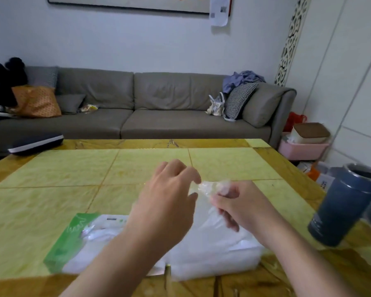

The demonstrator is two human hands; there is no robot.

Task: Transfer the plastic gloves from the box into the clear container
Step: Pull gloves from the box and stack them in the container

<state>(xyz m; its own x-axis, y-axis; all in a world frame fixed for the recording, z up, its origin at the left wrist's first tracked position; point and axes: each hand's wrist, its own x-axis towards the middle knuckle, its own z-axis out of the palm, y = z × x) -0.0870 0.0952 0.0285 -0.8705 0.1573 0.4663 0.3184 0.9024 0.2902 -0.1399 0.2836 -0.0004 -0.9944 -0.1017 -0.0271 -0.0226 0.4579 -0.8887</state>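
Note:
A green and white glove box (pixel 73 243) lies flat on the yellow-green table, partly behind my left forearm. To its right stands the clear container (pixel 219 256), whitish with plastic inside. My right hand (pixel 242 204) pinches a crumpled clear plastic glove (pixel 210 187) above the container, and the film trails down toward it. Just left of the glove hovers my left hand (pixel 169 200), its fingers loosely curved and its fingertips close to the glove, holding nothing that I can see.
A dark blue open tumbler (pixel 343 206) stands at the table's right edge. A dark flat case (pixel 35 143) lies at the far left corner. A grey sofa (pixel 137 108) runs behind the table. A pink bin (pixel 302 146) sits on the floor at right.

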